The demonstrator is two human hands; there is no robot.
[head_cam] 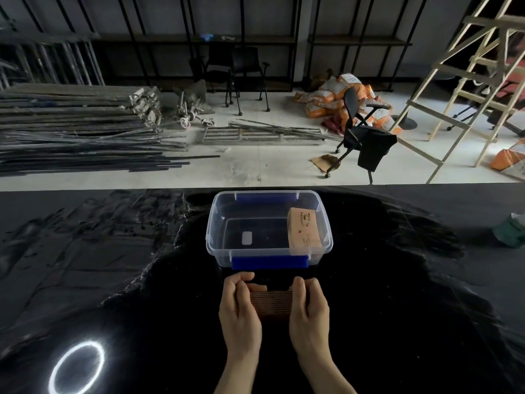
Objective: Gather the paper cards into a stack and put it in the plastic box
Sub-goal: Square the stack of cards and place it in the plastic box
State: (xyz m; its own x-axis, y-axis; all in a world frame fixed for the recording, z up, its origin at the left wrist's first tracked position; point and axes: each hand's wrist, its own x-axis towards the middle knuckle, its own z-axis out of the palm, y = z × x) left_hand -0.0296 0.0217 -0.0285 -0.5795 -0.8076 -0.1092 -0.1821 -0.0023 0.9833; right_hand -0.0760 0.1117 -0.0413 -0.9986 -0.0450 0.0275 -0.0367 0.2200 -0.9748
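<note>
We clamp stack point(271, 304) between left hand point(240, 305) and right hand point(308, 304) — square edges, lift level into box point(216, 223) — 2 hands.

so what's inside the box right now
Inside the box, a tan card stack leans against the right wall, and a small white label shows on the floor. Whatever lies under the stack is hidden.
</note>
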